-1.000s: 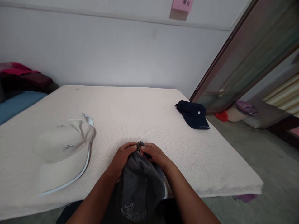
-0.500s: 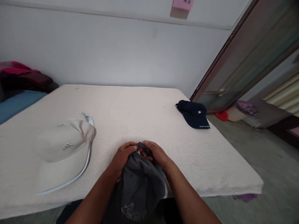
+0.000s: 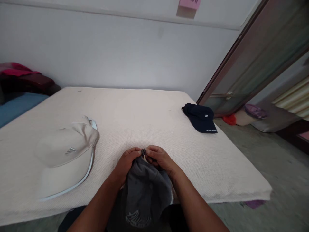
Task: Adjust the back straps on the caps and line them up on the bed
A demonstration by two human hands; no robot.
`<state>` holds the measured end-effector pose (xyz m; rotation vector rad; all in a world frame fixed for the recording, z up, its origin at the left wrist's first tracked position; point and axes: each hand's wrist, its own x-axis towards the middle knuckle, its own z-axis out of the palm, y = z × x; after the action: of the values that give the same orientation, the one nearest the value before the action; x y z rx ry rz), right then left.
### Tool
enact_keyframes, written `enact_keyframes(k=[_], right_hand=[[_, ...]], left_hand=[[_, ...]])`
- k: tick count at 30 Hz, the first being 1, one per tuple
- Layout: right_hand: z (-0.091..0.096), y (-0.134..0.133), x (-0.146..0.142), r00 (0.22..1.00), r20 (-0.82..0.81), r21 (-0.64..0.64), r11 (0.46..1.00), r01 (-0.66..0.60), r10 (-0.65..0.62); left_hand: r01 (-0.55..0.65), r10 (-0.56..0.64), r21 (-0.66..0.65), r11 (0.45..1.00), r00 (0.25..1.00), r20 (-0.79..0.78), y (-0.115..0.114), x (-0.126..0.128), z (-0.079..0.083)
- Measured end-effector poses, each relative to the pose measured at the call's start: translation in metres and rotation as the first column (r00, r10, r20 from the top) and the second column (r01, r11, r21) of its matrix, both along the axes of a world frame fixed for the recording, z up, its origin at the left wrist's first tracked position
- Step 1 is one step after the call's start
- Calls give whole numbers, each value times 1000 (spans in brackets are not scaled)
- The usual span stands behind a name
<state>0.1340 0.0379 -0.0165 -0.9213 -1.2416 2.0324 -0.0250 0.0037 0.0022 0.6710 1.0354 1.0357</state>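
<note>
Close in front of me, a dark grey cap (image 3: pixel 147 187) with pale embroidered lettering hangs over the near edge of the bed. My left hand (image 3: pixel 127 161) pinches one side of its back strap, near a small dark buckle (image 3: pixel 143 151). On the other side of the buckle, my right hand (image 3: pixel 159 158) grips the strap between thumb and fingers. The fingertips of both hands almost meet there. Part of the strap is hidden behind the right fingers.
A beige cap (image 3: pixel 70 158) lies on the left of the cream-covered bed (image 3: pixel 125 112). A navy cap (image 3: pixel 200 117) rests near the right edge. Behind stands a white wall (image 3: pixel 116 54); a framed door (image 3: pixel 231 77) is at the right.
My right hand has shifted slightly, with its fingertips now closer to the buckle. Less of the strap shows between the hands. The cap's body has barely moved.
</note>
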Motion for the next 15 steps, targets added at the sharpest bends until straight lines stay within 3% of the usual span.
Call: enact_keyframes(k=[10,15], right_hand=[[3,-2,3,996,-76,-32,998,-50,48],[2,-2,5,992,-118,-46,997,-56,50]], left_hand=[[41,-41,0,999,998,52,-1,0,-5],[88,-88,-5,996,996,-7,-2,-1,-5]])
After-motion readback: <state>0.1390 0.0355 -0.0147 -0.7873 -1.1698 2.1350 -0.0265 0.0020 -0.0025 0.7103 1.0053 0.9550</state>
